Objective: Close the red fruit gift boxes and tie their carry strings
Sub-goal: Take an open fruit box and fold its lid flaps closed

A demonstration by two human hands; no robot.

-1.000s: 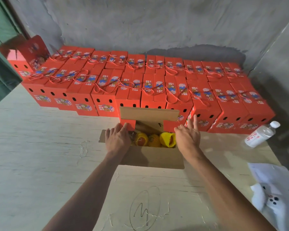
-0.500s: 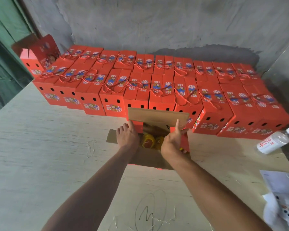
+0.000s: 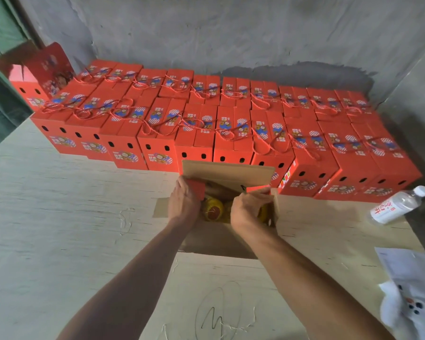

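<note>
Pale wooden tabletop (image 3: 59, 229) backed by a grey wall carries two rows of closed red gift boxes (image 3: 206, 123) with tied strings. Centre, open box (image 3: 216, 239) shows wrapped fruit (image 3: 212, 209). Left hand (image 3: 183, 204) grips the red left flap (image 3: 196, 188); right hand (image 3: 249, 212) grips the right flap (image 3: 274, 204). Water bottle (image 3: 398, 206) lies far right.

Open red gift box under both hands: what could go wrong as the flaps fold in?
The net-wrapped yellow fruit sits high between the left hand and right hand, so the red side flaps may press it. The tall brown cardboard flap stands near the closed red boxes' carry strings and might snag them.
</note>
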